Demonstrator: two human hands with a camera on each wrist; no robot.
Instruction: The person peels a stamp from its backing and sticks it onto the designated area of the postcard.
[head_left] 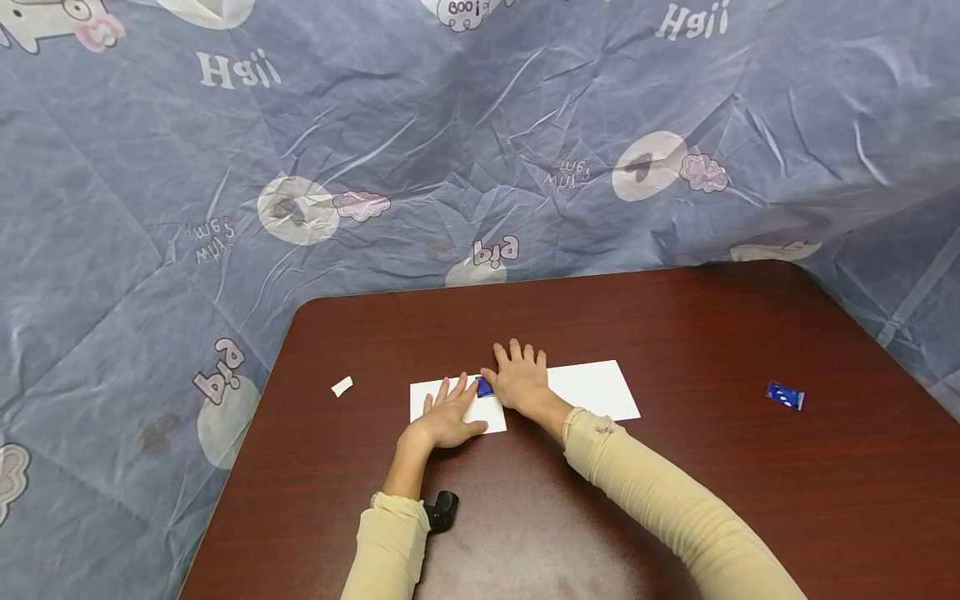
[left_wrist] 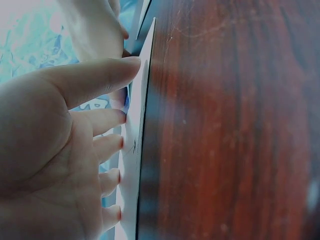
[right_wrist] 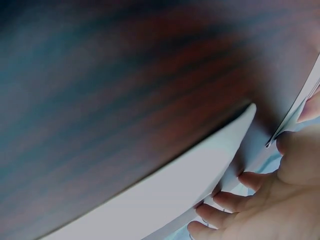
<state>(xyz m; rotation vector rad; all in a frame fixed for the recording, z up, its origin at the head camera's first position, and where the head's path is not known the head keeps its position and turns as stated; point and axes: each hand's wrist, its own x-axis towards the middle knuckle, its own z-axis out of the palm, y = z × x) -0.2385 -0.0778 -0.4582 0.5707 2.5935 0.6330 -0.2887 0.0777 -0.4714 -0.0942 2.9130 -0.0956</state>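
My left hand [head_left: 444, 419] lies with straight, spread fingers on a white card or paper sheet [head_left: 491, 414]. On that sheet's right side is a small blue packet [head_left: 485, 387], partly covered between my two hands. My right hand [head_left: 520, 385] is spread just to the right, its thumb at the packet and its fingers reaching toward the far side. Beside it lies a second white sheet [head_left: 592, 390], which in the right wrist view shows as a flat white sheet [right_wrist: 165, 185] with a gap of table beside it. Neither hand has curled fingers.
Another blue packet [head_left: 785, 395] with white marks lies on the right of the dark red wooden table [head_left: 675, 333]. A small white piece [head_left: 342, 387] is at the left. A printed blue-grey cloth [head_left: 450, 167] hangs behind the table and along its sides.
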